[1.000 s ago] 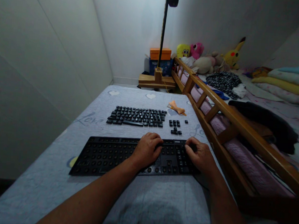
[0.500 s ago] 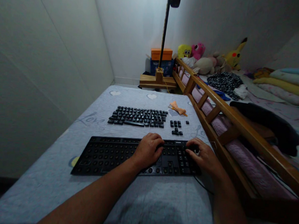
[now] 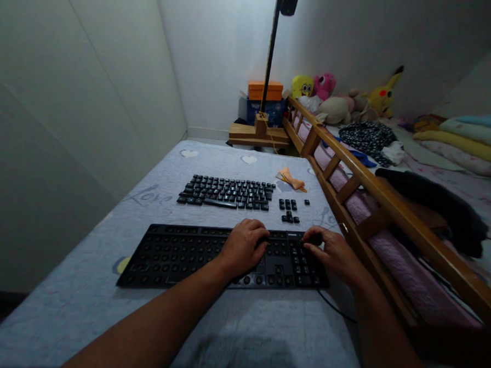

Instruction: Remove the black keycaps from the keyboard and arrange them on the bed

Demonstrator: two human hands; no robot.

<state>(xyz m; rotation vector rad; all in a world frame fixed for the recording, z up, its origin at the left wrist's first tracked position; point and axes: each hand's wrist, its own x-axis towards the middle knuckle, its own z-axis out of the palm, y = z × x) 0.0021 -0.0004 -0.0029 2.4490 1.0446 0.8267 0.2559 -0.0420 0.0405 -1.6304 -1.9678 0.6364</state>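
Note:
A black keyboard [image 3: 209,256] lies on the cloth-covered table, most of its key positions bare, with keys still seated in the number pad [image 3: 301,264]. My left hand [image 3: 246,247] rests over its middle, fingers curled against the back edge, gripping it. At the number pad's top, my right hand [image 3: 326,248] pinches thumb and fingertips together; what lies between them is too small to make out. A thin wire [image 3: 344,227] glints beside that hand. Behind the keyboard sit rows of loose black keycaps [image 3: 228,191]. A smaller group of keycaps [image 3: 288,204] lies to their right.
An orange cloth piece [image 3: 292,179] lies on the table's far right. A wooden bed rail [image 3: 353,170] runs along the right side, close to my right arm. The keyboard cable [image 3: 337,309] trails off the right end. A stand with a wooden base [image 3: 258,132] is beyond the table.
My right hand has shifted slightly left at the top of the number pad, and the thin wire beside it has moved with it. My left hand has stayed in place on the keyboard.

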